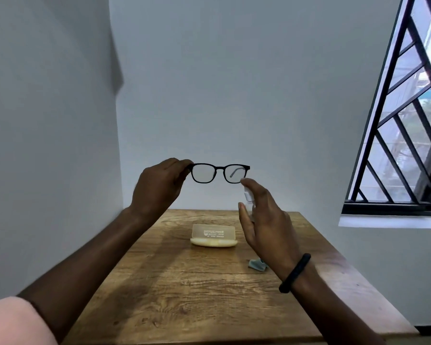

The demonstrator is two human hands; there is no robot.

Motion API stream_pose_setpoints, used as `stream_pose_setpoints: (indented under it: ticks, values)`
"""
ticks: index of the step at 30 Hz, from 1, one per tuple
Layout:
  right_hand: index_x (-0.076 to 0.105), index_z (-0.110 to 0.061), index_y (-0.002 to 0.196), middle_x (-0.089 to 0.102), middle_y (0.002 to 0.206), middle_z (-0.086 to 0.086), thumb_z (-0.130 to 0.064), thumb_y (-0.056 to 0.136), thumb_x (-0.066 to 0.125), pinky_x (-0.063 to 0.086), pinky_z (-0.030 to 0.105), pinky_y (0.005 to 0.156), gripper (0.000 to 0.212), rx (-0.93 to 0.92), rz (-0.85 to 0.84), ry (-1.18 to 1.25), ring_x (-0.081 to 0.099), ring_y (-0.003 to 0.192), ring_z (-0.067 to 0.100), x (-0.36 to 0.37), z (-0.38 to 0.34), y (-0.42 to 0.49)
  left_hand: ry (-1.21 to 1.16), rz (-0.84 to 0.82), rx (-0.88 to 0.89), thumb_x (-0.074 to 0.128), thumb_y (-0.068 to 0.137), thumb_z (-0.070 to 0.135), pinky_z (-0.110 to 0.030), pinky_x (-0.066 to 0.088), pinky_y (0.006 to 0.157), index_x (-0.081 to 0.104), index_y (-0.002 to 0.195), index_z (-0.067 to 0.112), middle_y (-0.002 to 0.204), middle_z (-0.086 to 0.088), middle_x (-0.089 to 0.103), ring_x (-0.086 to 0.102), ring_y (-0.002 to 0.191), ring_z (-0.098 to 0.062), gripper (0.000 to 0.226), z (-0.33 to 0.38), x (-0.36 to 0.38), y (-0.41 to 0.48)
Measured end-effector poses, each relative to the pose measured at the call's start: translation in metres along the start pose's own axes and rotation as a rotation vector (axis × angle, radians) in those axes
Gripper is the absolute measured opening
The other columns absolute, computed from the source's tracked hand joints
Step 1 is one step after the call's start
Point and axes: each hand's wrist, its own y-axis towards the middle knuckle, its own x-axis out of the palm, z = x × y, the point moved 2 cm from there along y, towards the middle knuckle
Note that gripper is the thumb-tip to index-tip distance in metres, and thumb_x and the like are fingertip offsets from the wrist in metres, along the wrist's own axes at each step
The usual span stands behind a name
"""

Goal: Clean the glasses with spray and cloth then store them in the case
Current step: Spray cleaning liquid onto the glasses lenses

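Holding glasses [220, 173] up with left fingers [184, 163], gripping spray [249, 196] with right fingers [249, 183], near a lens. Early on: yet to wipe with cloth [257, 265] and fill open case [213, 235]

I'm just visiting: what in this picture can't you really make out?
All from the head view:
- The spray bottle is mostly hidden inside the right hand; only its white top shows.
- The cloth is partly hidden behind the right wrist.
- The print on the lid of the case is too small to read.
- One end of the glasses is covered by the left hand; smudges on the lenses are too faint to tell.
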Motion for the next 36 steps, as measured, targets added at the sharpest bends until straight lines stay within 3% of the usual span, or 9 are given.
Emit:
stream_pose_setpoints:
  ticks: [4,7,9,12,15,18,22,27,36]
  values:
    - [0.025,-0.03,0.149,0.063,0.111,0.004,-0.023,0.098,0.059,0.054,0.033,0.047,0.061,-0.025,0.036,0.037,0.059,0.055,0.016,0.003,-0.002,0.004,0.021,0.001,-0.002,0.046,0.101,0.031,-0.04,0.058,0.058,0.074,0.111,0.013,0.084,0.0,0.073,0.071,0.07,-0.023,0.035,-0.003,-0.002,-0.001]
    - [0.015,-0.031,0.156,0.066,0.119,0.003,-0.025,0.098,0.064,0.05,0.022,0.054,0.076,0.016,0.032,0.06,0.062,0.063,0.013,0.003,-0.001,0.014,0.046,0.021,-0.008,0.046,0.101,0.03,-0.04,0.057,0.056,0.075,0.11,0.012,0.082,-0.001,0.073,0.071,0.069,-0.025,0.035,-0.004,-0.005,-0.003]
    - [0.018,-0.03,0.157,0.067,0.115,-0.002,-0.026,0.097,0.065,0.046,0.02,0.058,0.077,0.055,0.019,0.066,0.06,0.066,0.009,0.004,-0.002,0.021,0.07,0.034,-0.009,0.046,0.101,0.03,-0.039,0.056,0.054,0.075,0.11,0.012,0.082,-0.002,0.072,0.07,0.067,-0.026,0.035,-0.004,-0.007,-0.003]
    - [0.037,-0.036,0.148,0.063,0.113,-0.014,-0.028,0.095,0.064,0.053,0.03,0.068,0.06,0.058,-0.027,0.026,0.063,0.081,0.009,0.006,-0.008,0.034,0.153,0.019,-0.016,0.05,0.102,0.028,-0.034,0.051,0.049,0.074,0.11,0.014,0.08,-0.001,0.07,0.067,0.062,-0.028,0.029,-0.005,-0.007,-0.004]
    - [0.052,-0.037,0.126,0.063,0.094,-0.015,-0.028,0.093,0.062,0.055,0.034,0.064,0.035,0.037,-0.009,-0.042,0.063,0.076,0.013,0.011,-0.015,0.049,0.219,-0.016,-0.024,0.056,0.101,0.025,-0.034,0.049,0.045,0.073,0.109,0.015,0.078,-0.002,0.068,0.063,0.057,-0.031,0.021,-0.003,-0.007,-0.005]
    - [0.059,-0.036,0.113,0.066,0.088,-0.011,-0.031,0.096,0.056,0.053,0.035,0.06,0.018,0.006,-0.014,-0.128,0.064,0.072,0.021,0.019,-0.02,0.061,0.287,-0.048,0.01,0.07,0.096,0.016,-0.03,0.045,0.04,0.074,0.105,0.014,0.073,-0.002,0.065,0.059,0.049,-0.03,0.01,0.002,-0.01,-0.007]
    - [0.06,-0.032,0.109,0.065,0.092,-0.009,-0.028,0.097,0.045,0.05,0.033,0.06,0.02,-0.026,-0.14,-0.284,0.062,0.074,0.021,0.031,-0.023,0.069,0.376,-0.093,0.062,0.08,0.087,0.01,-0.025,0.035,0.039,0.074,0.101,0.015,0.07,-0.001,0.064,0.056,0.046,-0.027,0.016,0.004,-0.011,-0.01]
    - [0.057,-0.02,0.095,0.063,0.086,-0.003,-0.021,0.095,0.049,0.047,0.035,0.058,0.008,-0.016,-0.207,-0.298,0.06,0.07,0.029,0.036,-0.025,0.07,0.39,-0.104,0.092,0.078,0.086,0.007,-0.027,0.036,0.038,0.073,0.101,0.014,0.07,-0.002,0.063,0.058,0.049,-0.027,0.017,0.003,-0.015,-0.014]
    - [0.061,-0.018,0.094,0.062,0.084,-0.002,-0.02,0.092,0.051,0.037,0.031,0.054,0.011,-0.066,-0.185,-0.293,0.06,0.067,0.029,0.041,-0.019,0.07,0.342,-0.08,0.135,0.08,0.082,0.002,-0.031,0.044,0.036,0.073,0.102,0.014,0.074,-0.002,0.066,0.062,0.051,-0.029,0.024,0.006,-0.01,-0.018]
